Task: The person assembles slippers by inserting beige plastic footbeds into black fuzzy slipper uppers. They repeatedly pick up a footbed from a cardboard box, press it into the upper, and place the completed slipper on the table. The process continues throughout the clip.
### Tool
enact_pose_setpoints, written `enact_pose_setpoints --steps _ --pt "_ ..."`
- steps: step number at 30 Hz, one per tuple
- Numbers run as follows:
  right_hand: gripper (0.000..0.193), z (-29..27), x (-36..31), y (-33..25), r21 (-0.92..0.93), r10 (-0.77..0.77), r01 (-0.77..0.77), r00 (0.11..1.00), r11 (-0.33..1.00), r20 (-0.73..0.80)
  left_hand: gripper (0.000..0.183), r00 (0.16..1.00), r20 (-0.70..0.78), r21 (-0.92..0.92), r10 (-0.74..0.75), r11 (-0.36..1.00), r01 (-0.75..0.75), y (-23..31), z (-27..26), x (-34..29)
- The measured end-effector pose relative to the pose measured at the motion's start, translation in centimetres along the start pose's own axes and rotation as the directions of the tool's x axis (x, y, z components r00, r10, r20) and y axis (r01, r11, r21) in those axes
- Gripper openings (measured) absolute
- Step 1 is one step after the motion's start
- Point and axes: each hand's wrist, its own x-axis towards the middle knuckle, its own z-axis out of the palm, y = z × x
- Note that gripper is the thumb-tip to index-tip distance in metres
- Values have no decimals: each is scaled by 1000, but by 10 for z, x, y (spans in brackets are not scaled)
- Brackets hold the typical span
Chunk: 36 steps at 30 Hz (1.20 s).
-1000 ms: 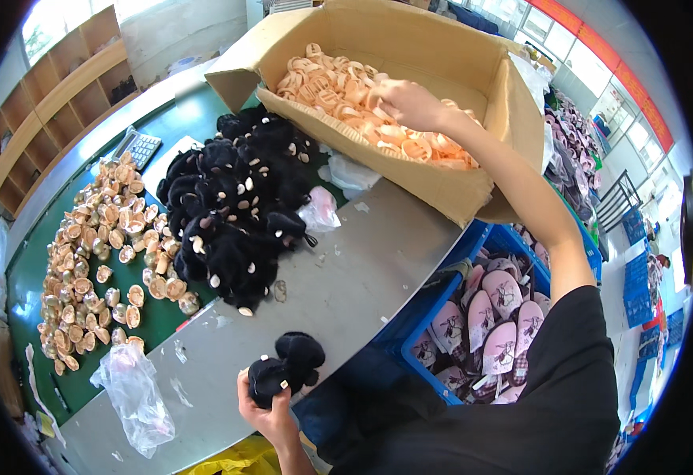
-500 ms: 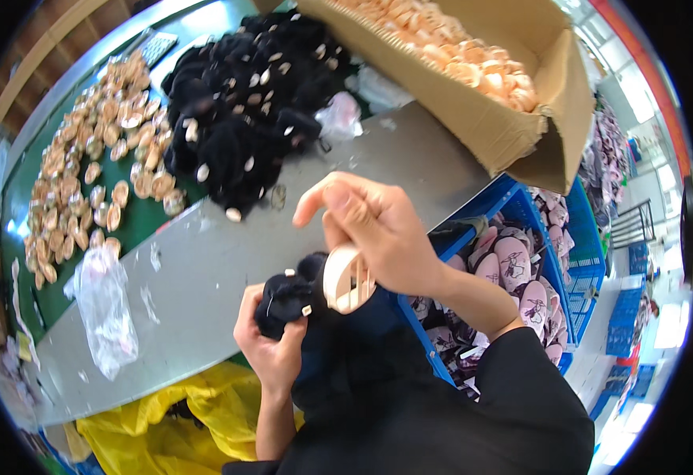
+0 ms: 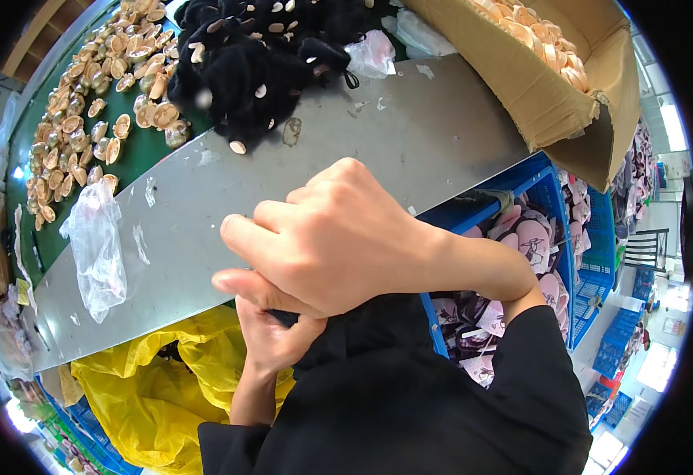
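Observation:
Above the near edge of the metal tabletop, my hands meet. My right hand [image 3: 323, 241] is closed with its back to me, on top of my left; whatever its curled fingers hold is hidden. My left hand [image 3: 271, 336] grips a soft black fabric piece [image 3: 285, 317], of which only a small dark part shows. A heap of similar black fabric pieces [image 3: 243, 79], dotted with small pale bits, lies ahead on the table. The cream plastic ring-shaped piece seen earlier is out of sight.
Many gold-and-tan shell-shaped pieces [image 3: 69, 142] cover the green surface at left. A cardboard box [image 3: 513, 87] of peach plastic pieces stands far right. Blue crates [image 3: 556, 214] hold pink slippers [image 3: 533, 241]. A clear bag [image 3: 97, 253] lies on the metal tabletop [image 3: 180, 229], above a yellow bag [image 3: 148, 380].
My right hand has come down and left onto my left hand, its fingers curling in. The cream ring and most of the black piece are now covered. The view has shifted.

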Motion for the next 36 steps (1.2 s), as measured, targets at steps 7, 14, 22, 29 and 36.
enact_pose_setpoints --steps 7,14,22,29,36 --pt "43 23 -11 9 152 46 -8 968 988 -247 29 993 100 33 -55 998 52 -1 -4 3" --pt "47 35 -21 -2 667 329 -96 915 738 -232 62 989 -110 228 104 971 -77 -10 1 -3" --pt "62 52 -31 -9 938 550 -132 832 322 -72 39 940 -205 427 272 889 -164 -24 2 -14" --pt "38 44 -48 0 735 575 -390 818 555 1 23 939 -342 -48 -41 999 26 -22 -12 2" --pt "38 47 -58 -5 717 481 -276 872 640 -94 14 953 -209 -404 -219 907 119 -17 -14 0"
